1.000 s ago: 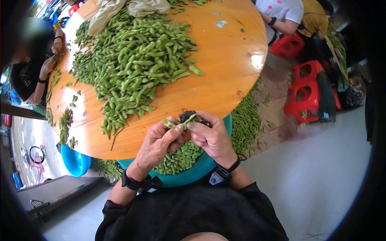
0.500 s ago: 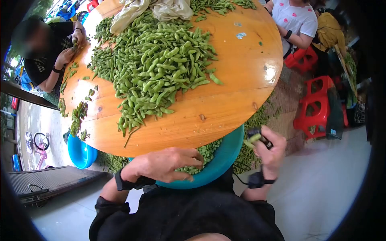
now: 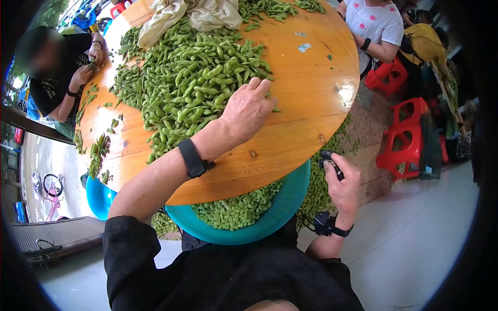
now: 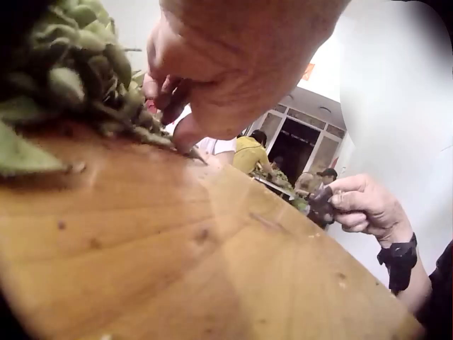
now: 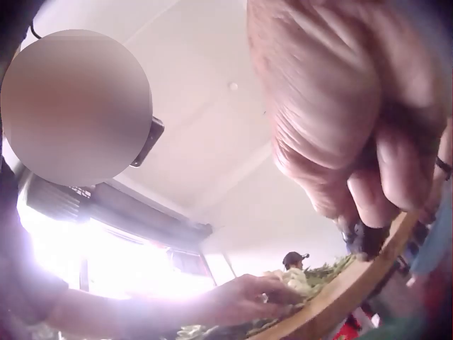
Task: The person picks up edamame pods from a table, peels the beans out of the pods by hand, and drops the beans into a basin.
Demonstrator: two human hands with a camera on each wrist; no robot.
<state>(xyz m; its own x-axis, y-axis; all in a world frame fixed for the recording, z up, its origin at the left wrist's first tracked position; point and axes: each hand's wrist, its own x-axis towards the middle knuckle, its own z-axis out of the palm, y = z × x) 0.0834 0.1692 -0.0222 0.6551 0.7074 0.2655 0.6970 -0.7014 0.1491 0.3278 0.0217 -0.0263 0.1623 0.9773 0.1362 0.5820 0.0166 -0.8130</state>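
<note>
My left hand (image 3: 245,113) reaches over the right edge of a large heap of green soybean pods (image 3: 189,83). Its thumb and bent fingers come down around a single pod (image 4: 145,134) on the round wooden table (image 3: 290,129); the fingers are not closed tightly. My right hand (image 3: 346,184) is raised beyond the table's near edge, to the right of a teal basin (image 3: 236,239). Thumb and index finger of that hand pinch a small black object (image 4: 322,207), whose kind I cannot tell. Shelled green beans (image 3: 233,210) lie in the basin beneath the table edge.
A pale cloth (image 3: 212,14) lies on the far side of the heap. People sit at the left (image 3: 54,72) and right (image 3: 373,28) of the table. Red plastic stools (image 3: 407,132) stand at the right. Discarded pods (image 3: 316,184) cover floor beside the basin; a blue basin (image 3: 97,197) is at left.
Both hands were together over the basin with a split pod. They parted, the right moving rightward with a pod now out of sight; the left moved forward from the basin to the heap.
</note>
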